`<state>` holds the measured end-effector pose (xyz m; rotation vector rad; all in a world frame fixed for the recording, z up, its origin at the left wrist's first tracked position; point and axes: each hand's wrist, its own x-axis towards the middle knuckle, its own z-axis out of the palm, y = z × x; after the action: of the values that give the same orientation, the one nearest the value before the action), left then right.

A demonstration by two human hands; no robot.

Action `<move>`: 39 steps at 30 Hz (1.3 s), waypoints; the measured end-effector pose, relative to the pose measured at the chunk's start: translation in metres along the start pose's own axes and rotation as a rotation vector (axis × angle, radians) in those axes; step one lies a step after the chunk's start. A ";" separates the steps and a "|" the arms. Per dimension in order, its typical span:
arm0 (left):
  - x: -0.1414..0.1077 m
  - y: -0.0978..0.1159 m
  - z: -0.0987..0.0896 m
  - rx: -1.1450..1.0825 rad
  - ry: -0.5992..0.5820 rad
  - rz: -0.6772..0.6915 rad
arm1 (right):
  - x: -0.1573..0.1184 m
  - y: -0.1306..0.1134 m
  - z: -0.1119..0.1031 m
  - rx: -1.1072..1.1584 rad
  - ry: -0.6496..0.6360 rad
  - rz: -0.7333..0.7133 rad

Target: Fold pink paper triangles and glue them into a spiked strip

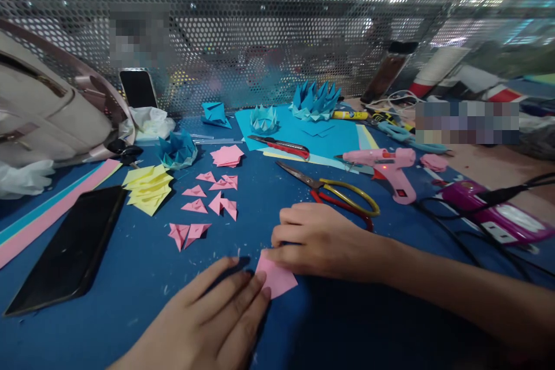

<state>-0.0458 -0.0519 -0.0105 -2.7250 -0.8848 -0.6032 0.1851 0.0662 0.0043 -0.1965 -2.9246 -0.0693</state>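
- Pink paper square (281,283) is flat on the blue counter (143,295), near the front, between the two hands.
- Left hand (225,312) has its fingers stretched out, with some tips on the left side of the square. Its thumb is hidden, so I can't tell if it is pinching.
- Right hand (321,243) has bent fingers and touches the top edge of the square. I can't tell if it is gripping the paper.
- Little folded pink pieces (194,206) lie past the left hand, and a pink paper stack (228,156) is just behind them.
- A yellow paper pile (150,188) sits to the left of the folded pieces, near a black phone (71,254) lying flat.
- Scissors (316,185) with one yellow and one red handle lie just behind the right hand.
- A red cutter (286,147) lies farther back, partly on a big blue sheet (286,122).
- A pink glue gun (392,165) with a small red light is to the right of the scissors.
- Spiky blue paper shapes (177,150) stand toward the back.
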 end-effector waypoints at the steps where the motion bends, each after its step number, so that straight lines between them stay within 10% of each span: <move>1: 0.000 -0.002 0.000 -0.044 0.014 -0.025 | 0.000 -0.001 -0.001 -0.010 -0.013 -0.004; 13: 0.001 -0.008 0.011 -0.221 0.239 -0.119 | 0.002 0.000 -0.004 -0.022 -0.032 -0.027; 24: 0.012 -0.014 -0.003 -0.122 -0.063 -0.025 | 0.000 -0.007 0.003 0.184 0.023 0.111; 39: 0.004 -0.013 0.000 -0.305 -0.162 -0.119 | 0.002 -0.006 0.006 0.588 0.019 0.357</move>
<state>-0.0503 -0.0398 -0.0075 -3.0466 -1.0799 -0.5893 0.1810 0.0607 -0.0015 -0.5981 -2.6949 0.8171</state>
